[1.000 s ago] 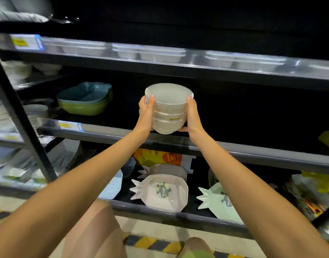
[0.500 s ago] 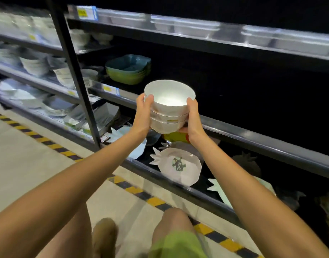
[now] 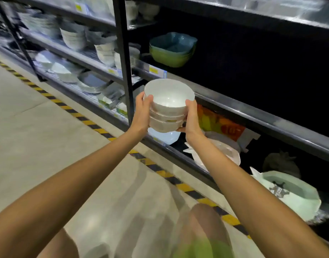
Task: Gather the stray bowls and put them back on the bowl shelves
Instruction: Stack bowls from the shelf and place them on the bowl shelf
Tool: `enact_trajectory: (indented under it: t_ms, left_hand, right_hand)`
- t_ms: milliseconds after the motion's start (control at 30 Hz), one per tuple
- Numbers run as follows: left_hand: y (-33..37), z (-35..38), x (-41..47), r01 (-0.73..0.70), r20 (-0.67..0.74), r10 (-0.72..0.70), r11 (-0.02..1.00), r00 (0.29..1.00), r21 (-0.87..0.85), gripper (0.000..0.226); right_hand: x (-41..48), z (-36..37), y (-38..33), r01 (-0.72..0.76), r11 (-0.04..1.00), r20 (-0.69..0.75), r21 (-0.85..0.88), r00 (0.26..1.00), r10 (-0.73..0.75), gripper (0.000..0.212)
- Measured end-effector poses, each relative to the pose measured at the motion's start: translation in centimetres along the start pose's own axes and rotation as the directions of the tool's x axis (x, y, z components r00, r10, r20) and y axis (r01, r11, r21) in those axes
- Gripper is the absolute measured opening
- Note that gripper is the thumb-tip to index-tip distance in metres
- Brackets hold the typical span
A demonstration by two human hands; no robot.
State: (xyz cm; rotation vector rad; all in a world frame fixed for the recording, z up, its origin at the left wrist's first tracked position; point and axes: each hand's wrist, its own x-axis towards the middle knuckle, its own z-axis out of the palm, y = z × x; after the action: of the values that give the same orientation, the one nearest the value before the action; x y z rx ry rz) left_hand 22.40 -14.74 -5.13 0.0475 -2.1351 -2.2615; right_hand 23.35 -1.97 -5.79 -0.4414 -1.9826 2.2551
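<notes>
I hold a stack of three white bowls (image 3: 168, 105) in front of the shelving, out over the aisle edge. My left hand (image 3: 143, 112) grips the stack's left side and my right hand (image 3: 191, 118) grips its right side, fingers under the bottom bowl. The bowl shelves (image 3: 80, 54) with stacks of white bowls (image 3: 73, 37) stand to the upper left, beyond a black upright post (image 3: 123, 58).
Green and blue square dishes (image 3: 172, 50) sit on the dark middle shelf. Pineapple-shaped plates (image 3: 292, 192) and white plates (image 3: 93, 82) fill the lower shelves. A yellow-black floor stripe (image 3: 85, 120) runs along the shelf base. My knees are at the bottom.
The view has swung left and back from the dark shelf. The bowl stack came away from the shelf with both hands still on it, and the white bowl shelves have come into view.
</notes>
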Motion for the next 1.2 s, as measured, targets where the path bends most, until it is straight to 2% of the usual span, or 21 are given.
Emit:
enact_trajectory:
  t_ms: [167,300,467,567,733,933,1067,1200]
  left_hand:
    - [3.4,-7.1,2.1,0.072,-0.003,-0.071,0.997,0.997,0.007,0.046]
    - [9.0,-11.6,2.0,0.081,-0.024,-0.081,0.997,0.996,0.01,0.044]
    - [17.1,-17.6,1.6,0.124,-0.093,-0.123,0.992,0.988,0.005,0.045]
    - [22.4,-21.5,1.4,0.137,-0.111,-0.136,0.991,0.984,0.002,0.045]
    - [29.5,-28.2,2.4,0.157,-0.148,-0.152,0.987,0.977,0.025,0.045]
    - [35.1,-35.9,5.4,0.174,-0.186,-0.171,0.985,0.967,-0.003,0.045]
    - [36.8,-39.6,7.9,0.181,-0.221,-0.179,0.983,0.959,-0.009,0.045]
    - [37.3,-43.6,11.8,0.207,-0.241,-0.201,0.978,0.949,0.002,0.046]
  right_hand:
    - [-0.8,7.4,-2.2,-0.08,0.996,0.001,0.037,0.997,0.08,0.043]
    - [-2.4,12.9,-6.3,-0.125,0.99,0.04,0.072,0.992,0.122,0.029]
    - [-5.1,19.9,-13.1,-0.146,0.988,0.09,0.044,0.986,0.141,0.036]
    - [-6.9,24.7,-17.7,-0.171,0.984,0.11,0.055,0.98,0.164,0.051]
    - [-8.8,32.6,-23.9,-0.234,0.972,0.131,0.025,0.965,0.228,0.061]
    - [-8.5,41.7,-27.7,-0.263,0.964,0.196,0.029,0.948,0.253,0.039]
    - [-7.1,46.5,-28.6,-0.256,0.966,0.225,-0.018,0.941,0.254,0.05]
    - [-4.5,51.6,-28.9,-0.258,0.966,0.245,-0.009,0.936,0.252,0.043]
